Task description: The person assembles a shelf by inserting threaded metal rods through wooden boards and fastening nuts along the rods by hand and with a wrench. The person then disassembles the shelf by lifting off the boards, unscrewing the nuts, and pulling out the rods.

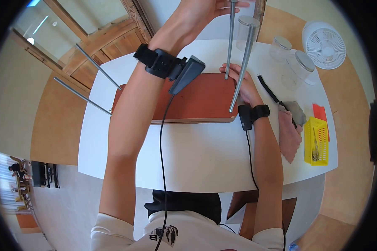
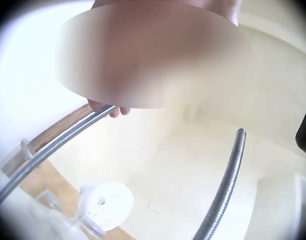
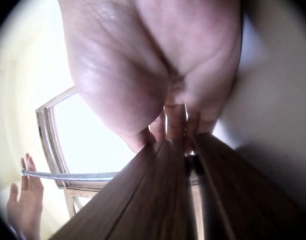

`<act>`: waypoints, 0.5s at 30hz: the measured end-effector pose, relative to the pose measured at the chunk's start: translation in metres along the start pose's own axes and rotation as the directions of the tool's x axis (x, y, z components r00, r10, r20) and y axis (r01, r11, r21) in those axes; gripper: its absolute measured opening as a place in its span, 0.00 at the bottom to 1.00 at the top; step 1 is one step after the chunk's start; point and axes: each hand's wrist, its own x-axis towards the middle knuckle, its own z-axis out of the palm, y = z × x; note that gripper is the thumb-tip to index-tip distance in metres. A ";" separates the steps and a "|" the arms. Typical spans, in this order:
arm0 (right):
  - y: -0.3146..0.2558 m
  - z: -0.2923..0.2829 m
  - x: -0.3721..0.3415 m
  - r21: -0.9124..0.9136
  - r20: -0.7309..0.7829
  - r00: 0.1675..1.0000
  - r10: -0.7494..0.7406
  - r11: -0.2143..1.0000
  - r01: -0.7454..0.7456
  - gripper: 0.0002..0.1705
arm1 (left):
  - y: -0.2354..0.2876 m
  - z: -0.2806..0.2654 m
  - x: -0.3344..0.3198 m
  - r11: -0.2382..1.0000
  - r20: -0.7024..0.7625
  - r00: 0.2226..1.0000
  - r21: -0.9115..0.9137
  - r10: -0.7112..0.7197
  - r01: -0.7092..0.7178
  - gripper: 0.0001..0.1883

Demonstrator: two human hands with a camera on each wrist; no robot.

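Observation:
A reddish-brown wooden board (image 1: 205, 96) lies on the white table, with several metal rods standing up near its ends. In the left wrist view one rod (image 2: 225, 195) shows a threaded surface. My left hand (image 1: 201, 14) is raised at the top of the far right rod (image 1: 231, 42), its fingers fairly straight against the rod's end. The right wrist view shows that left hand (image 3: 28, 197) with its palm visible; a blurred patch covers most of it in the left wrist view. At the board's far right corner, my right hand (image 1: 248, 90) grips the edge, its fingers bent round it.
On the white table (image 1: 197, 159), clear lidded jars (image 1: 248, 31) stand at the back right. Nearer are a black-handled tool (image 1: 269, 90), pink cloth (image 1: 288, 138), grey cloth (image 1: 296, 112) and yellow basket (image 1: 310, 146). A white fan (image 1: 324, 45) stands beyond the table.

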 end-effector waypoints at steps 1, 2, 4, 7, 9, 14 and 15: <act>-0.001 0.000 0.000 -0.001 -0.001 1.000 -0.003 1.000 0.003 0.21 | 0.004 0.000 -0.001 0.998 0.105 0.994 -0.030 -0.044 0.047 0.38; -0.002 0.000 0.001 0.003 -0.005 1.000 0.000 1.000 0.000 0.19 | 0.008 0.000 -0.005 0.998 0.109 0.993 -0.030 -0.043 0.047 0.38; -0.001 0.001 -0.001 0.010 -0.011 1.000 0.008 1.000 -0.008 0.17 | 0.013 -0.001 -0.018 0.997 0.004 1.000 0.068 -0.026 0.026 0.37; 0.000 -0.001 0.000 0.018 -0.008 1.000 0.003 1.000 -0.003 0.17 | 0.012 -0.021 -0.018 0.982 -0.079 0.994 0.168 -0.072 0.084 0.36; 0.005 -0.005 0.003 -0.036 0.007 1.000 -0.009 0.999 0.009 0.21 | 0.006 -0.026 -0.010 0.979 -0.107 0.992 0.187 -0.062 0.082 0.35; -0.002 0.000 0.000 -0.003 -0.008 1.000 0.007 1.000 -0.007 0.19 | 0.014 0.004 -0.013 0.974 -0.116 0.991 0.224 0.059 -0.031 0.33; -0.004 0.002 -0.001 0.032 -0.012 1.000 0.017 0.999 -0.017 0.16 | 0.012 -0.001 -0.006 0.977 -0.020 1.000 0.215 0.010 -0.005 0.32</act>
